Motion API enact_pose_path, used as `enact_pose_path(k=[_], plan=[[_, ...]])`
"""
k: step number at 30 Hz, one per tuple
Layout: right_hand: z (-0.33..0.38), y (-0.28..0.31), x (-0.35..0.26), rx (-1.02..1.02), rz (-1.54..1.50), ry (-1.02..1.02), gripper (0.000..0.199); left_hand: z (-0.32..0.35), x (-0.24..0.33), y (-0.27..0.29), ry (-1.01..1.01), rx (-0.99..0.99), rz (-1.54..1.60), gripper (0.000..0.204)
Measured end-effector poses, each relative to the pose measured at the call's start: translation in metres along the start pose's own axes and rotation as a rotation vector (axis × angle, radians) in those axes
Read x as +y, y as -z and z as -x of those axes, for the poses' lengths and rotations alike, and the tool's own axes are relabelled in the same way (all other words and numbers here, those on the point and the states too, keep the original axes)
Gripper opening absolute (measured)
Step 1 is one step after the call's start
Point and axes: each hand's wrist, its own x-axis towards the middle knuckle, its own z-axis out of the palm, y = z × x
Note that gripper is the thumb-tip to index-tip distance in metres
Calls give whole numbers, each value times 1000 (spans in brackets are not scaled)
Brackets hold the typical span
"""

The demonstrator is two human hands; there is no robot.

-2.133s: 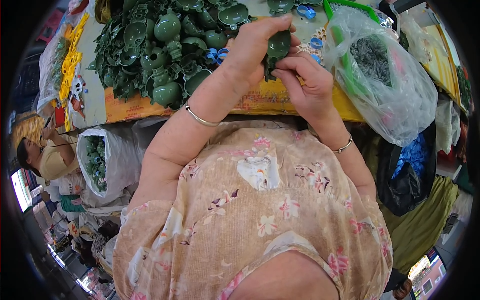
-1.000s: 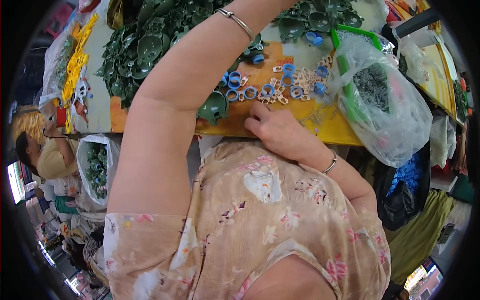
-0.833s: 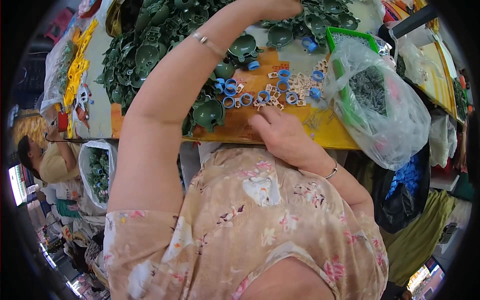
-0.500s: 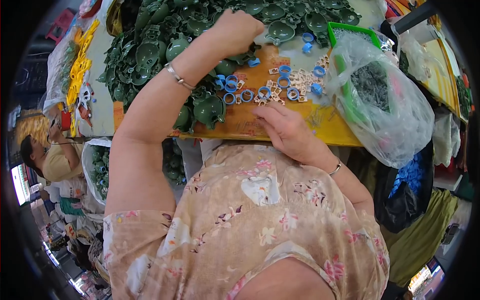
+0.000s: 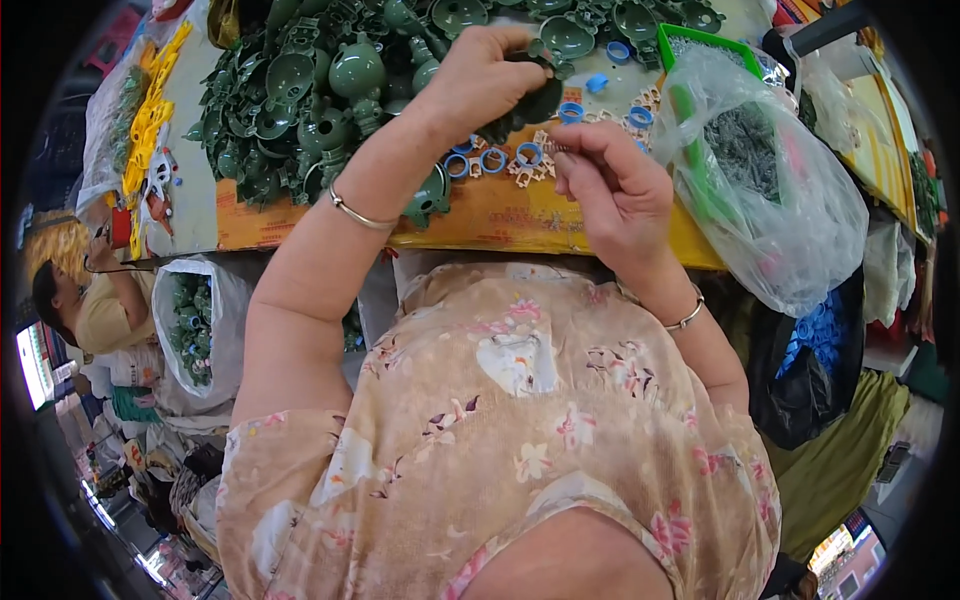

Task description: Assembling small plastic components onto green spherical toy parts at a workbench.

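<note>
Above the table, my left hand (image 5: 485, 80) is closed on a dark green plastic shell (image 5: 530, 112), partly hidden by the fingers. Just to its right, my right hand (image 5: 620, 190) pinches what looks like a small metal spring (image 5: 557, 146) between thumb and forefinger, close to the shell. Beneath and beside both hands lie blue plastic rings (image 5: 492, 160) and small cream plastic pieces (image 5: 528, 176). A large heap of green plastic shells (image 5: 290, 78) spreads to the left and behind my left hand.
A green tray (image 5: 690, 130) with a clear plastic bag (image 5: 800, 220) holding grey small parts stands at right. Below it hangs a black bag (image 5: 800, 400) of blue pieces. A white sack (image 5: 225, 330) of green parts is at left, with yellow parts (image 5: 155, 110) and another person (image 5: 110, 310) beyond.
My left hand has come away from the heap with a green shell. My right hand has risen from the tabletop, now pinching the small spring near the shell.
</note>
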Motion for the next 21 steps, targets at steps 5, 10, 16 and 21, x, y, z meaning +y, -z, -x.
enact_pose_path(k=[5, 10, 16, 21], plan=[[0, 3, 12, 42, 193, 108, 17, 7, 0, -15, 114, -80, 160, 16], [-2, 5, 13, 34, 382, 203, 17, 12, -16, -32, 198, -53, 674, 12], [1, 8, 18, 88, 571, 390, 18, 10, -11, -42, 236, 38, 837, 24], [3, 9, 17, 48, 709, 344, 16, 12, -10, -43, 258, 35, 895, 25]])
